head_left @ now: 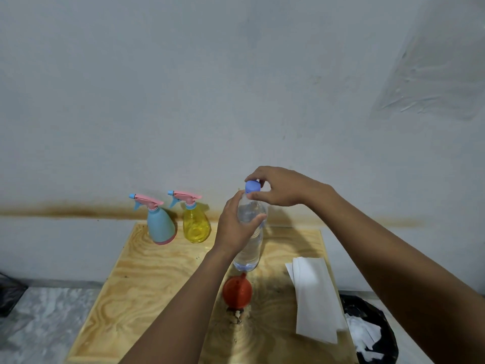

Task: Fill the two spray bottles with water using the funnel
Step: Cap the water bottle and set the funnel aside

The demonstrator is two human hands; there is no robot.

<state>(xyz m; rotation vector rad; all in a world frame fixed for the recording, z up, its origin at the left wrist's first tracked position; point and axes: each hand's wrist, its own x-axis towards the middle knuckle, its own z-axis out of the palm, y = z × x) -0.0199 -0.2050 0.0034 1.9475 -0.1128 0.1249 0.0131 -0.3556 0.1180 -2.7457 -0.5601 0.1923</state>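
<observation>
Clear water bottle (249,243) — water inside, blue cap (252,186) on

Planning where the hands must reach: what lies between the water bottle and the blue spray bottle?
In the head view, only the yellow spray bottle stands between the water bottle and the blue spray bottle.

Two spray bottles (160,222) (195,219), one water bottle (249,248), one funnel (237,290), two hands (233,229) (283,187).

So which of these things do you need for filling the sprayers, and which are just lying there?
Needed for the job:
- blue spray bottle
- yellow spray bottle
- water bottle, held by the left hand
- its blue cap, gripped by the right hand
- red funnel

Just lying about:
- white paper sheets
- black bin beside the table
</observation>
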